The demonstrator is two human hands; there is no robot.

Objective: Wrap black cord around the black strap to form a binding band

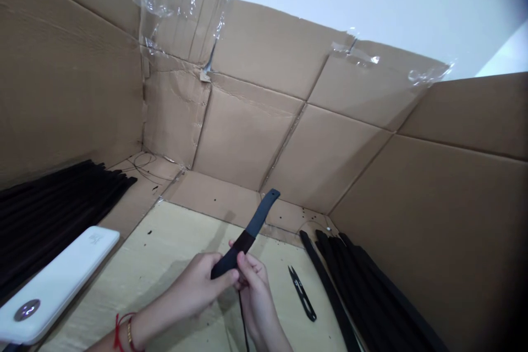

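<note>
Between my two hands is a dark curved strip (260,213) with a small hole at its far tip and a black, fabric-looking part around its middle. My left hand (206,280) closes on its lower end, thumb across the front. My right hand (252,280) pinches the strip's right side, its thumb pressed on the black part. A thin black cord (242,313) hangs down beside my right hand; its upper end is hidden by the fingers. To the right, a pair of black thread snips (302,293) lies on the pale board (177,242).
Cardboard walls (247,132) with clear tape enclose the work surface. A pile of black strips (53,203) lies left, behind a white power bank (61,280). More black strips (367,286) lie at the right. Loose thread (144,164) and dark scraps are scattered near the back.
</note>
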